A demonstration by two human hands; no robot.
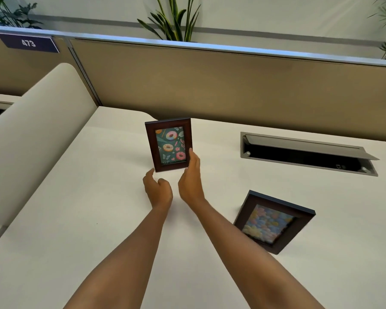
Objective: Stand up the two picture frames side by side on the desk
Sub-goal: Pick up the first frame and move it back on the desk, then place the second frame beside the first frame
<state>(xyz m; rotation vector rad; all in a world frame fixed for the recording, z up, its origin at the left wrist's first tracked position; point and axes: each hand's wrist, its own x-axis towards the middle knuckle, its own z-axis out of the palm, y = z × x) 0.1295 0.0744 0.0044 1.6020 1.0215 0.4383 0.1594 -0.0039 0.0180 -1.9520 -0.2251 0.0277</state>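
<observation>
A dark wooden picture frame with a doughnut print (169,144) stands upright near the middle of the white desk (80,219), facing me. My right hand (190,177) touches its right edge and lower right corner, fingers loosely around the side. My left hand (157,188) hovers just below its lower left corner, fingers curled and apart, holding nothing. A second dark frame with a pastel flower print (274,221) lies flat and face up on the desk to the right, turned at an angle, partly behind my right forearm.
A metal cable hatch (305,153) with its lid raised is set into the desk at the back right. A tan partition (210,81) runs along the back, with plants behind it. A cream curved divider (31,134) rises on the left.
</observation>
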